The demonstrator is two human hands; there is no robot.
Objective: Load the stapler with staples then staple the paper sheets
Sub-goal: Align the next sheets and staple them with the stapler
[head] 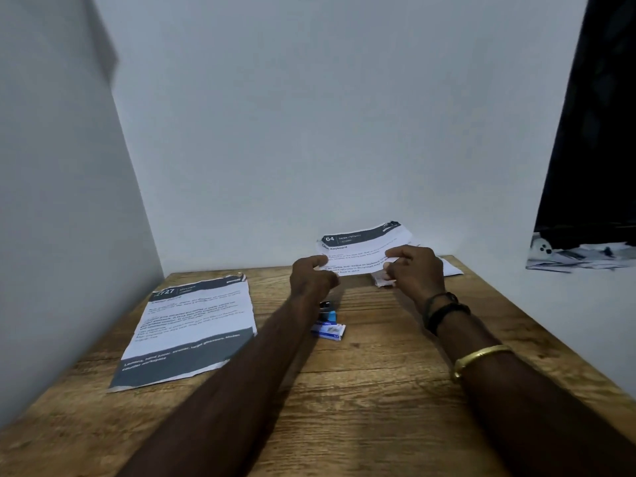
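Two hands hold one paper sheet up at the far end of the wooden counter, near the wall. The left hand pinches its left edge. The right hand grips its right side with curled fingers. More paper lies under it. A small blue and black stapler sits at 6 o'clock from the left hand. A staple box lies just beside the stapler, at its 6 o'clock. A flat printed sheet lies at 9 o'clock from the stapler.
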